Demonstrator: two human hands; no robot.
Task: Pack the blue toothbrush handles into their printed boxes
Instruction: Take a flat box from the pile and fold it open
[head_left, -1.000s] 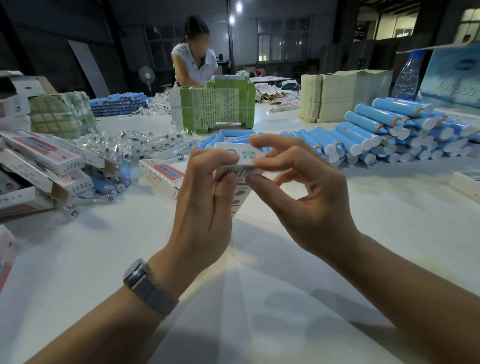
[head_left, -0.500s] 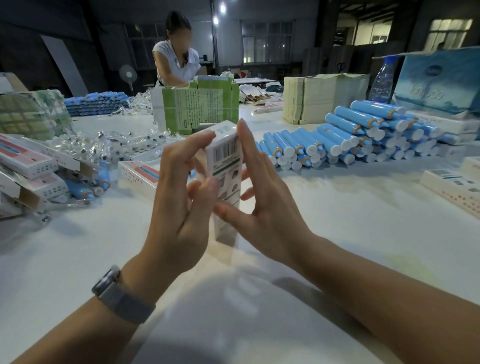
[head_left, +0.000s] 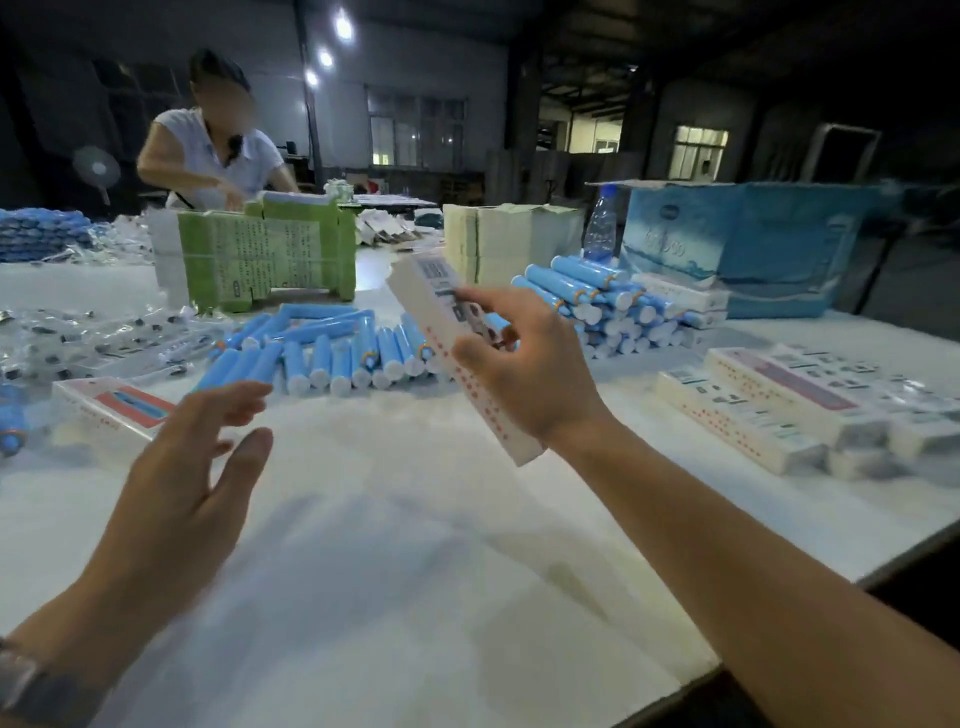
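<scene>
The right hand (head_left: 524, 364) grips a long white printed box (head_left: 457, 358), its fingers curled over the barcode face and its thumb on the side with red dots. The box is lifted off the white desk (head_left: 395, 545) and tilted, its far end pointing up and away to the left, its near end low beside the wrist. The left hand (head_left: 176, 493) hovers over the desk with its fingers spread and relaxed, holding nothing, well apart from the box.

Beyond the hands a loose row of blue toothbrush handles (head_left: 322, 353) lies on the desk, and a taller stack of the same handles (head_left: 597, 296) sits further right. To the right, several closed printed boxes (head_left: 769, 405) lie side by side near the desk's edge. At the left another box with a red panel (head_left: 111, 408) lies flat, with clear plastic packets (head_left: 93, 338) behind it. A green bundle of flat cartons (head_left: 260, 260), a pale stack of cartons (head_left: 498, 239), a water bottle (head_left: 600, 223) and a large blue carton (head_left: 727, 249) stand further back. Another person (head_left: 208, 150) in a white top bends over the far side.
</scene>
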